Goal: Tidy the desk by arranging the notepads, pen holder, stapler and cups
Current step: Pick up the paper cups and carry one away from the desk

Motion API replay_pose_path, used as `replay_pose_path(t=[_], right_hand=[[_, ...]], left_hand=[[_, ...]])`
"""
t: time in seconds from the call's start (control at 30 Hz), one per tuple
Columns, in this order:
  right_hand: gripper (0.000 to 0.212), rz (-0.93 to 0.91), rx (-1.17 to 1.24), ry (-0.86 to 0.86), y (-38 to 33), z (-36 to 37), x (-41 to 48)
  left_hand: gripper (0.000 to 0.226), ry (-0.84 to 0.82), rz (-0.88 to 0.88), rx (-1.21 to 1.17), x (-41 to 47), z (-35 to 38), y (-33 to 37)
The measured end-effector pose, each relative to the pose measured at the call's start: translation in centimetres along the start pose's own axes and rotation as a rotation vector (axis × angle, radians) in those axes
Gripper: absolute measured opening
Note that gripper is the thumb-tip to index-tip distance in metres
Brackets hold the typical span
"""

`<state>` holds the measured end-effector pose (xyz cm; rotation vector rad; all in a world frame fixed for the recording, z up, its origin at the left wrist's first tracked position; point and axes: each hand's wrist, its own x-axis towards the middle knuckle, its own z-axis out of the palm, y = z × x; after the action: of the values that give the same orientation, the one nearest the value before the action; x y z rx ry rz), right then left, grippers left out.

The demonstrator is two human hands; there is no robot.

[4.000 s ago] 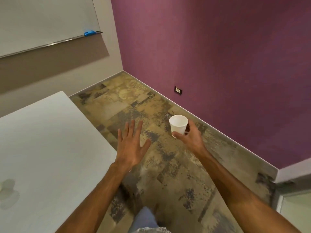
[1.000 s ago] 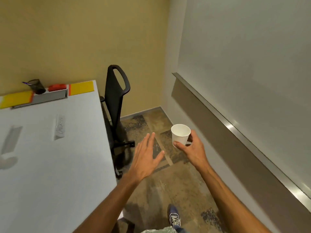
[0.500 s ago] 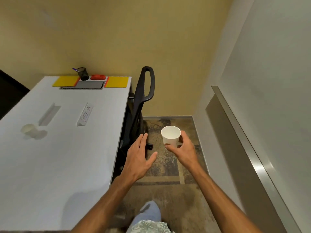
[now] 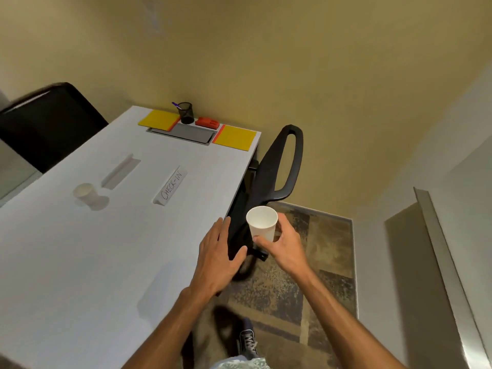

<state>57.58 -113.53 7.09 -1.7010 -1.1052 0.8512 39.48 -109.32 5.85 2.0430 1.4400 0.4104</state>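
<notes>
My right hand (image 4: 286,247) grips a white paper cup (image 4: 262,222) upright, just off the right edge of the white desk (image 4: 80,262). My left hand (image 4: 217,258) hovers flat with straight fingers over that desk edge, holding nothing. A second white cup (image 4: 86,194) stands on the desk at the left. At the far end lie two yellow notepads (image 4: 159,119) (image 4: 235,137), a black mesh pen holder (image 4: 185,112) with a pen in it, and a red stapler (image 4: 207,122).
A grey cable tray lid (image 4: 183,132) sits between the notepads. Two white name signs (image 4: 171,186) (image 4: 119,170) lie mid-desk, one reading CHECK-IN. A black office chair (image 4: 271,179) stands at the desk's right side, another black chair (image 4: 48,121) at far left. Whiteboard rail (image 4: 447,262) at right.
The view has swung left from the purple wall and whiteboard to the desk's far end. Both hands have come closer to the desk edge, the cup still in my right hand.
</notes>
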Motion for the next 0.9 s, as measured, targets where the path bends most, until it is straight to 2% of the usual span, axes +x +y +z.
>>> replay_pose_path(t=[0.27, 0.43, 0.57, 0.7, 0.8, 0.9], right_hand=[[0.063, -0.061, -0.053, -0.237, -1.6, 6.3, 9.9], [0.077, -0.143, -0.038, -0.441, -3.1, 11.8, 14.6], [0.071, -0.195, -0.071, -0.604, -4.1, 17.1, 18.7], [0.073, -0.217, -0.092, -0.717, -4.2, 22.3, 22.7], [0.077, -0.218, -0.128, -0.787, -3.7, 25.8, 25.0], [0.075, -0.217, -0.147, -0.843, -3.0, 29.3, 26.9]], left_hand=[[0.083, 0.136, -0.212, 0.008, 5.5, -2.7, -4.7], [0.09, 0.24, -0.393, 0.032, 6.9, -4.7, -8.7], [0.091, 0.31, -0.532, 0.037, 7.9, -5.8, -11.3], [0.083, 0.449, -0.553, 0.128, 9.4, -6.4, -13.1], [0.085, 0.434, -0.722, 0.058, 10.4, -6.1, -14.5], [0.084, 0.467, -0.772, 0.092, 12.1, -6.2, -16.3]])
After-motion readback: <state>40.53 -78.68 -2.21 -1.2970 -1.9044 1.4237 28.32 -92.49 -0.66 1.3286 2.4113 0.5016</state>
